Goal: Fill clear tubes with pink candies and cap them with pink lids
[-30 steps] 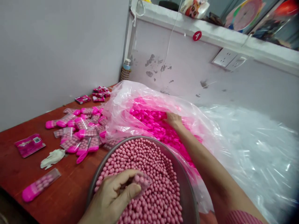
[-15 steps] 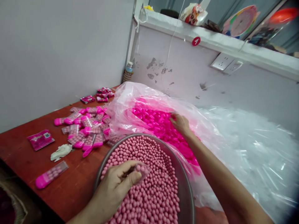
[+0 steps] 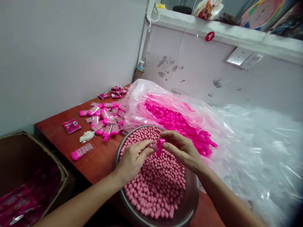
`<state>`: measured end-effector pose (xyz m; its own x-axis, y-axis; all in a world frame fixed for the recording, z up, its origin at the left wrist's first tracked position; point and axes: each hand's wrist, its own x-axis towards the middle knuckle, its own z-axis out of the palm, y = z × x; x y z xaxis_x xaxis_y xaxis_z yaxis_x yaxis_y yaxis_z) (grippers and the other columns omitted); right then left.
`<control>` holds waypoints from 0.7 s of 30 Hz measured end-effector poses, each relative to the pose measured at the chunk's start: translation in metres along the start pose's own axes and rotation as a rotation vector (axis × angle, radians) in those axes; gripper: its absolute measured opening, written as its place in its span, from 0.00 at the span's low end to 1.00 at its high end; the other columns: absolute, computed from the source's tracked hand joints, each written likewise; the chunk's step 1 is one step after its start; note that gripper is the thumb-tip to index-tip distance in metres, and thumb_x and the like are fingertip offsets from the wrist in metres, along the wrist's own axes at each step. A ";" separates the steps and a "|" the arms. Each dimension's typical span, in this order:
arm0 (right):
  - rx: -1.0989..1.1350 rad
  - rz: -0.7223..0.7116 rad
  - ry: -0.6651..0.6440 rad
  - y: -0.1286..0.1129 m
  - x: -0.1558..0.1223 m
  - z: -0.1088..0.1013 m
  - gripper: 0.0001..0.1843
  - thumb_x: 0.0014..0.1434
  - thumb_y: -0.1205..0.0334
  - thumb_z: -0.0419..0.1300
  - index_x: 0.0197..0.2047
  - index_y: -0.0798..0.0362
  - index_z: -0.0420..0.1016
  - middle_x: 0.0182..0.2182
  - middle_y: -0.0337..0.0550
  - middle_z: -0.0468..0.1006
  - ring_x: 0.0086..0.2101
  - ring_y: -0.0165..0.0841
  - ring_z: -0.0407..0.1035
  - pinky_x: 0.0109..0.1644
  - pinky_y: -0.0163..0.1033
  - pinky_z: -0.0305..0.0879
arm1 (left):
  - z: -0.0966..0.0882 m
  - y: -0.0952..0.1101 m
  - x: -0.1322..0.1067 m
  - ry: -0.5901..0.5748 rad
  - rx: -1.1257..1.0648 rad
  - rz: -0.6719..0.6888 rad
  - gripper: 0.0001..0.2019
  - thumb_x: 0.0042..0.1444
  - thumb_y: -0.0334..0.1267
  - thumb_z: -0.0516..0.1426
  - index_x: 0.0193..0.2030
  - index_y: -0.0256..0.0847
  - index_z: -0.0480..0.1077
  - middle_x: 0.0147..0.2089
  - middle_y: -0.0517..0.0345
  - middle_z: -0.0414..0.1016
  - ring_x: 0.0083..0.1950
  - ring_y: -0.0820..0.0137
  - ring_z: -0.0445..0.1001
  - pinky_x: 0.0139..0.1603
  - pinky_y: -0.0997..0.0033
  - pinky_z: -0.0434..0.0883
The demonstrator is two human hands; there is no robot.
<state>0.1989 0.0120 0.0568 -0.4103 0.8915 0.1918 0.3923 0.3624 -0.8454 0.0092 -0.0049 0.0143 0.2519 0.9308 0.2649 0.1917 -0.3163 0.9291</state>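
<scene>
Above a metal bowl (image 3: 195,201) of pink balls (image 3: 153,189), my left hand (image 3: 130,162) pinches a small clear plastic case (image 3: 153,146), mostly covered by the fingers. My right hand (image 3: 186,151) grips a bright pink plastic cap (image 3: 160,147) between thumb and fingers, at the end of that case. Whether the cap is seated on it I cannot tell. Just behind the bowl lies an open clear bag (image 3: 134,94) full of loose pink caps (image 3: 175,118).
Filled cases with pink caps (image 3: 106,118) are heaped on the red table (image 3: 101,164), one capped case (image 3: 81,152) apart. Pink packets (image 3: 71,126) and a white crumpled scrap (image 3: 87,136) lie nearby. A cardboard box (image 3: 63,176) stands lower left; clear plastic (image 3: 265,157) is piled right.
My right hand has come back from the bag of caps to the left hand, now with a pink cap in its fingers. The view has shifted left, bringing more of the cardboard box into sight.
</scene>
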 end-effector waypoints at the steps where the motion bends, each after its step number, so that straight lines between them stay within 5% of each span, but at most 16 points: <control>1: -0.021 -0.002 0.003 -0.002 -0.003 0.007 0.13 0.60 0.59 0.55 0.48 0.51 0.67 0.36 0.43 0.75 0.35 0.33 0.71 0.38 0.38 0.69 | 0.000 0.000 -0.001 -0.003 0.025 0.018 0.12 0.59 0.36 0.52 0.46 0.42 0.73 0.43 0.56 0.78 0.42 0.67 0.75 0.44 0.71 0.69; 6: -0.337 -0.143 0.103 -0.004 -0.012 0.016 0.13 0.58 0.61 0.57 0.48 0.49 0.69 0.38 0.44 0.76 0.38 0.35 0.71 0.41 0.39 0.68 | 0.000 0.001 -0.005 -0.009 0.091 0.077 0.10 0.58 0.33 0.53 0.42 0.41 0.74 0.41 0.55 0.78 0.43 0.67 0.75 0.45 0.71 0.68; 13: -0.483 -0.377 0.020 -0.010 -0.015 0.018 0.14 0.60 0.67 0.54 0.50 0.50 0.67 0.35 0.45 0.75 0.37 0.33 0.70 0.39 0.37 0.69 | -0.002 0.001 -0.010 -0.075 0.079 0.125 0.09 0.59 0.31 0.52 0.40 0.38 0.73 0.38 0.53 0.78 0.39 0.68 0.75 0.43 0.73 0.67; 21: -0.598 -0.364 0.016 -0.005 -0.029 0.035 0.12 0.60 0.69 0.52 0.48 0.52 0.66 0.33 0.48 0.73 0.34 0.35 0.70 0.34 0.38 0.68 | -0.001 -0.007 -0.016 -0.112 0.251 0.200 0.11 0.59 0.31 0.50 0.40 0.39 0.74 0.36 0.51 0.78 0.37 0.66 0.75 0.41 0.70 0.68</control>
<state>0.1797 -0.0249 0.0375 -0.5916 0.6871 0.4217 0.6197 0.7222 -0.3072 0.0032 -0.0174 0.0041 0.4083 0.8240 0.3929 0.3517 -0.5391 0.7653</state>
